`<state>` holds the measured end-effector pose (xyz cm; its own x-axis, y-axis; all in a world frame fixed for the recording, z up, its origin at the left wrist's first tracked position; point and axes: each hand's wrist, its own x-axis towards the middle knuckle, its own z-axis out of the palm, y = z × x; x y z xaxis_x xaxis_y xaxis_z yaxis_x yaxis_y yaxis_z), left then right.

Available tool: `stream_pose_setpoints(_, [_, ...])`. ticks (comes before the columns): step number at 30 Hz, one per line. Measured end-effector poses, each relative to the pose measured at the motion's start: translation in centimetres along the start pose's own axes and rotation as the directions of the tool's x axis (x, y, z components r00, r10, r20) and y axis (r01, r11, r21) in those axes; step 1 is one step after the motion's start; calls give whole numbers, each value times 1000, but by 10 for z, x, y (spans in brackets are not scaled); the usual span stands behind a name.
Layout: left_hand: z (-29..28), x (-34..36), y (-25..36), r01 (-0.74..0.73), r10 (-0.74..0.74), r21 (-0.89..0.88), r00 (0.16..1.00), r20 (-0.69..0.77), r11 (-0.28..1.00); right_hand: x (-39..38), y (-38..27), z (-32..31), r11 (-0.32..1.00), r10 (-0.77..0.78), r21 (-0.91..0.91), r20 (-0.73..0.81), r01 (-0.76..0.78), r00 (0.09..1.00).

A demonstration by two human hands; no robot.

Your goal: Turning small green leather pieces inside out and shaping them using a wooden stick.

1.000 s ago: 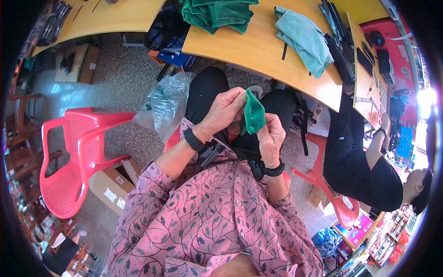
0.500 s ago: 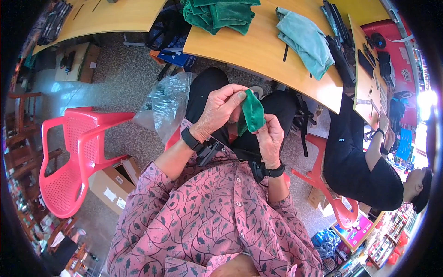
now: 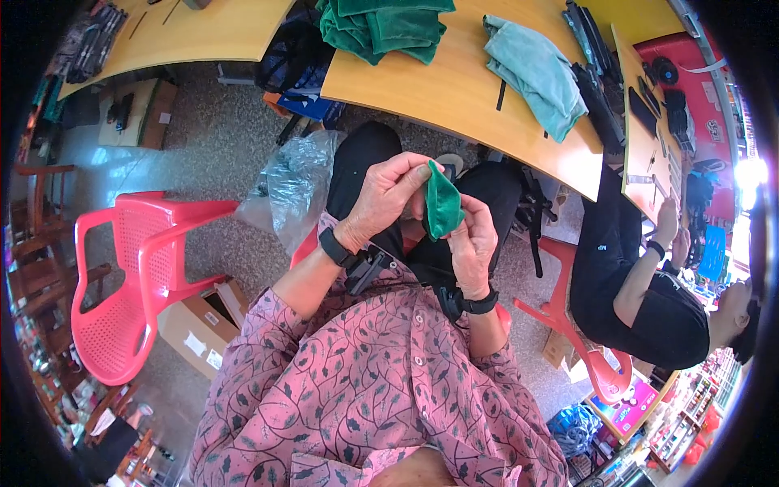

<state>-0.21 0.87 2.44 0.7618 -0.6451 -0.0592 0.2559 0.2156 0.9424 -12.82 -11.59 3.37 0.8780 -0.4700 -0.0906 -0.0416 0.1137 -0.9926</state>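
Observation:
A small green velvet piece is held upright above my lap between my two hands. My left hand pinches its upper end with thumb and fingers; my right hand grips its lower right end. Beyond them on the yellow table lie a stack of darker green velvet pieces and a pale teal folded cloth.
Left are a pink plastic chair, a cardboard box and a clear plastic bag. A co-worker in black sits at the right by a side table. Black items line the table's right end.
The green piece has tilted and shifted slightly left, with my right hand moving a little along with it. The co-worker's arms and head have shifted.

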Motion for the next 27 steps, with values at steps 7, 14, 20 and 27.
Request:
stream_pose_setpoints(7, [2, -1, -2, 20, -24, -103, 999, -43, 994, 4, 2, -9, 924, -120, -366, 9, 114, 993])
stream_pose_setpoints(14, [1, -1, -2, 26, -26, -45, 1000, 5, 999, 3, -6, -5, 910, -162, -382, 26, 159, 986])
stream_pose_setpoints(20, [2, -2, -6, 17, -16, -17, 1000, 20, 1000, 2, 1, -5, 988, -57, -147, -8, 56, 998])
stream_pose_setpoints(27, [8, -2, 7, 43, -56, -181, 996, -68, 982, 7, -1, -8, 995, 95, -23, 61, -94, 994])
